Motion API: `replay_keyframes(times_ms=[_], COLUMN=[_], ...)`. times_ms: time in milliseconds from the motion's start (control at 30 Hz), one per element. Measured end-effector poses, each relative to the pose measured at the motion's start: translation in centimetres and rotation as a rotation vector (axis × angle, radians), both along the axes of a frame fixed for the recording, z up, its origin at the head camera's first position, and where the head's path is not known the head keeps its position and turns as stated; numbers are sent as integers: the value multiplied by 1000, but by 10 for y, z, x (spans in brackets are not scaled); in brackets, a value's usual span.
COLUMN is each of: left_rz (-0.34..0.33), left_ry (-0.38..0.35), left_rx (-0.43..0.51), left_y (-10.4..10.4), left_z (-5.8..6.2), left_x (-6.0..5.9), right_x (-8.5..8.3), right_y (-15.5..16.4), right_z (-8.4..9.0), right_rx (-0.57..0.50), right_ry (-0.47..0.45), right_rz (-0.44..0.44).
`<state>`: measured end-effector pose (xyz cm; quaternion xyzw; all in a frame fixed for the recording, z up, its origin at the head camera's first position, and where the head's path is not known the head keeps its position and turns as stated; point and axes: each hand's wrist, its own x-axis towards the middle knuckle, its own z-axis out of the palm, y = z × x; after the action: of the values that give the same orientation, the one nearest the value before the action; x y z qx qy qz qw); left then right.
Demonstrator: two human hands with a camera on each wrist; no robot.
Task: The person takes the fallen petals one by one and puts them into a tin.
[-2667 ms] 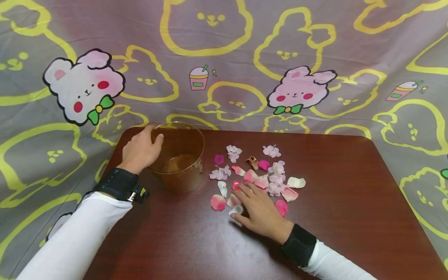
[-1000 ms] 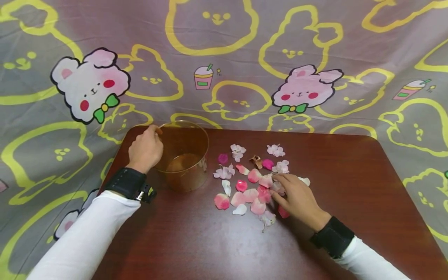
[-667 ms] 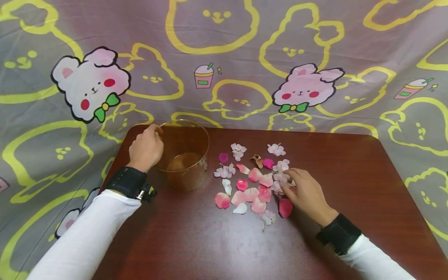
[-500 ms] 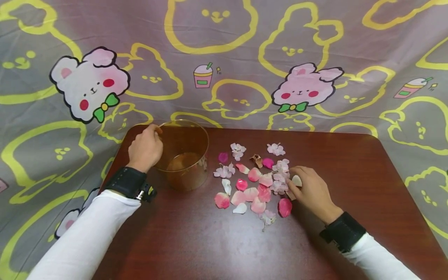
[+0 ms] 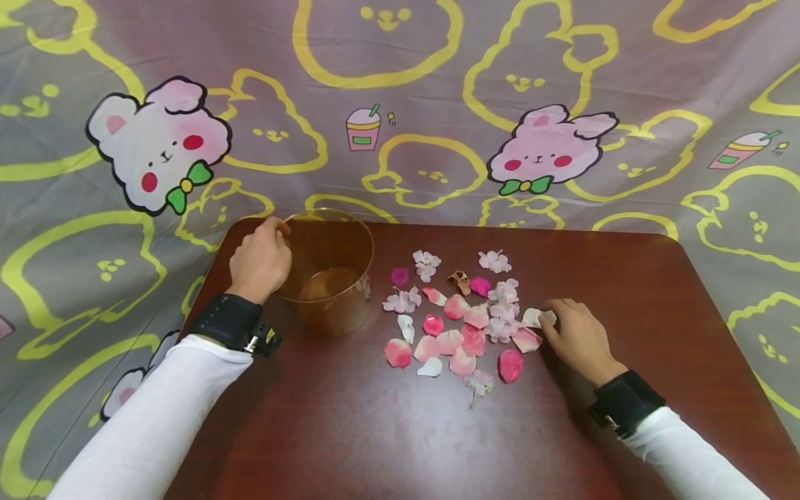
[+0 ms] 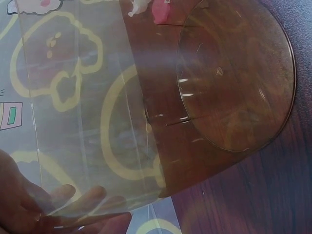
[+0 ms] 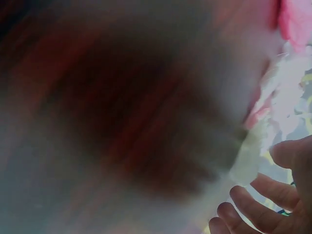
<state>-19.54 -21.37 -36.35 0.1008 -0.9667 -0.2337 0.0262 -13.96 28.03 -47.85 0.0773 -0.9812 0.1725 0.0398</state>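
The white petal [image 5: 533,317] lies at the right edge of the petal scatter [image 5: 462,319] on the brown table [image 5: 625,292], partly covered by the curled fingers of the right hand [image 5: 578,337], which pinch it; its outline and long axis cannot be made out, and the right wrist view is mostly blur. Well apart to the left, the clear tub [image 5: 328,274] stands upright, mouth up, with nothing visible inside. The left hand [image 5: 259,260] grips its rim, fingers curled over the wall.
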Motion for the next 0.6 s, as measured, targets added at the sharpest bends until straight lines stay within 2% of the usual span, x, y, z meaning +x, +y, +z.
replay_keyframes(times_ms=[333,600], left_rz=[8,15], left_ry=[-8,-9], left_rx=[2,0], left_y=[1,1], left_z=[1,1], left_x=[0,0], right_x=[-1,-2], right_y=[5,4], right_z=[-7,-8], right_rx=[34,17], right_ry=[-79,-64], right_rz=[-35,-8])
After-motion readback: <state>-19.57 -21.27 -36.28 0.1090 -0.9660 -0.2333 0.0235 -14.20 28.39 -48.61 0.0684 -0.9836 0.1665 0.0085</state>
